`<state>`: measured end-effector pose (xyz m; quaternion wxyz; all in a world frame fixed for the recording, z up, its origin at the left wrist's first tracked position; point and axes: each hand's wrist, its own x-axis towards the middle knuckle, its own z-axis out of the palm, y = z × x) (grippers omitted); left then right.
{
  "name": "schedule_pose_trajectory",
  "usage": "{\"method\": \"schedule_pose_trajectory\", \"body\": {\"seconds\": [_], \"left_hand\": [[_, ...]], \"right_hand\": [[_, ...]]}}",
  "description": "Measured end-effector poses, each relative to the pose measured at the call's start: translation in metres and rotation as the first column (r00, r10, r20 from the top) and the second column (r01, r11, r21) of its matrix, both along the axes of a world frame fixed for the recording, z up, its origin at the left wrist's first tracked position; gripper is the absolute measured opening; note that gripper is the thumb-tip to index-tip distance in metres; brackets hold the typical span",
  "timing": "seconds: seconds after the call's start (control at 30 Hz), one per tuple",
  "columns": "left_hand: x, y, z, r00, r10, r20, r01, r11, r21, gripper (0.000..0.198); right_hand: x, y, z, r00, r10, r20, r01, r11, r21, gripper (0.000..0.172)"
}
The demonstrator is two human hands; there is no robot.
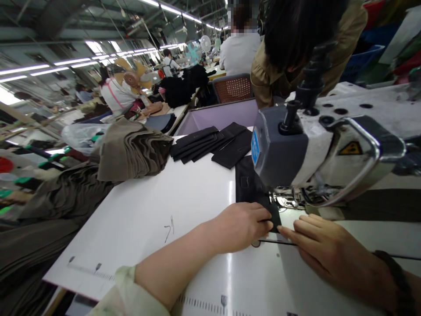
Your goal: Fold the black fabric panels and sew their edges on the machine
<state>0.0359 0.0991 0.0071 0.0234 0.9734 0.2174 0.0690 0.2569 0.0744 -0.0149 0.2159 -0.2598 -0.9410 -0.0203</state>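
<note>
A black fabric piece (250,191) lies on the white sewing table, its right edge beside the presser foot (272,197) of a sewing machine (279,149). My left hand (243,226) rests on the near end of this fabric, fingers bent together and pressing it at the edge. My right hand (324,241) lies on the machine bed to the right, its index finger stretched out to the fabric's near corner and the other fingers loosely extended. The machine head hides part of the fabric's far end.
Several black fabric pieces (200,142) lie fanned out behind the work. At the left is a thick stack of brown-grey fabric (131,151). A ruler scale (204,303) runs along the table's near side. Across the machine, a person in a brown top (263,83) leans forward.
</note>
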Motion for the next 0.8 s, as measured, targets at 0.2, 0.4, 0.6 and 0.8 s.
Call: {"method": "schedule_pose_trajectory", "body": {"seconds": [0.2, 0.4, 0.6, 0.8], "left_hand": [[0.0, 0.008, 0.0, 1.0, 0.004, 0.022, -0.002, 0.997, -0.076, 0.021], [0.001, 0.017, 0.001, 0.997, 0.081, 0.013, -0.079, 0.99, -0.121, 0.02], [0.002, 0.027, -0.006, 0.987, 0.151, 0.06, -0.145, 0.985, -0.09, 0.017], [0.003, 0.032, -0.007, 0.98, 0.19, 0.065, -0.185, 0.98, -0.078, 0.017]], "right_hand": [[0.001, 0.003, -0.002, 0.999, -0.05, 0.009, 0.05, 0.999, 0.008, 0.03], [-0.002, 0.011, -0.008, 0.987, -0.16, -0.023, 0.16, 0.987, 0.006, 0.034], [-0.003, 0.014, -0.009, 0.974, -0.223, -0.022, 0.223, 0.975, -0.008, 0.037], [-0.004, 0.012, -0.006, 0.973, -0.23, -0.027, 0.231, 0.973, 0.012, 0.038]]}}
